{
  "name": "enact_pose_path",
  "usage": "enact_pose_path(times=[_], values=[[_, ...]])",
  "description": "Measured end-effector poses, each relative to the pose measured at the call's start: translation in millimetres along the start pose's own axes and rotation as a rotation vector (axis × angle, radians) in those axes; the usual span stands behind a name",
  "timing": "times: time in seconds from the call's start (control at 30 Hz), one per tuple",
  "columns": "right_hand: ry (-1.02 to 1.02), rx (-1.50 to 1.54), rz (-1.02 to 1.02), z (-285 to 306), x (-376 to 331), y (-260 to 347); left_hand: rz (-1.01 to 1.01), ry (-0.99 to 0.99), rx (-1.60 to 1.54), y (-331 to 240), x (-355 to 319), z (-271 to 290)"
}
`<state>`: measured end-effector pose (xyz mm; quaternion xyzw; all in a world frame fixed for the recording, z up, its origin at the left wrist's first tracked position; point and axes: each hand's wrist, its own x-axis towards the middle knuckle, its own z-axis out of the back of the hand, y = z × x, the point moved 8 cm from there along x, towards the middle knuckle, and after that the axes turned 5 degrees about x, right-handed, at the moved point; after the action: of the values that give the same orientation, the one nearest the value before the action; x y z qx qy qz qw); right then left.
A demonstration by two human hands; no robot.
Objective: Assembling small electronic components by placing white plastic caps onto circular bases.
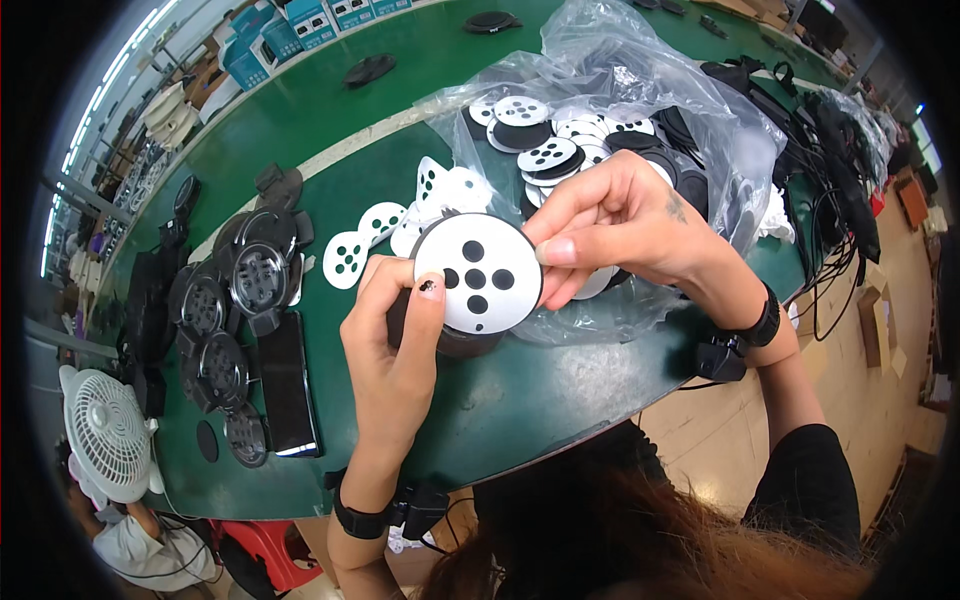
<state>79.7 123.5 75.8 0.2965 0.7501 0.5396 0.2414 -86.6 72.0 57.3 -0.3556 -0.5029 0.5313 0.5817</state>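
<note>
My left hand [395, 345] pinches the near-left edge of the white round disc [477, 273], thumb pressed on its face and fingers curled behind around the dark round part beneath it. My right hand [625, 220] grips the right edge with closed fingertips. To seat it well, I'd keep the rims aligned and press evenly. The disc, above the green table's [520, 395] near edge, faces me; being round, it has no long axis.

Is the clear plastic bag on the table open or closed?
Open: the clear plastic bag gapes toward the person, with round discs visible inside.
</note>
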Motion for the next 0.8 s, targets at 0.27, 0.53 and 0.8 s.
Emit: enact_pose_path(times=[0.27, 0.53, 0.8], values=[[-0.017, 0.0, -0.029, -2.4, -1.1, -1.9, -0.065, -0.053, 0.041, -1.6, 1.5, 1.2], [-0.02, -0.013, -0.045, -12.9, -4.7, -6.8, -0.094, -0.038, -0.015, -13.5, -2.6, -5.3], [0.012, 0.031, -0.077, -16.7, -4.3, -11.0, 0.013, 0.007, -0.134, -7.7, -1.4, -9.1]])
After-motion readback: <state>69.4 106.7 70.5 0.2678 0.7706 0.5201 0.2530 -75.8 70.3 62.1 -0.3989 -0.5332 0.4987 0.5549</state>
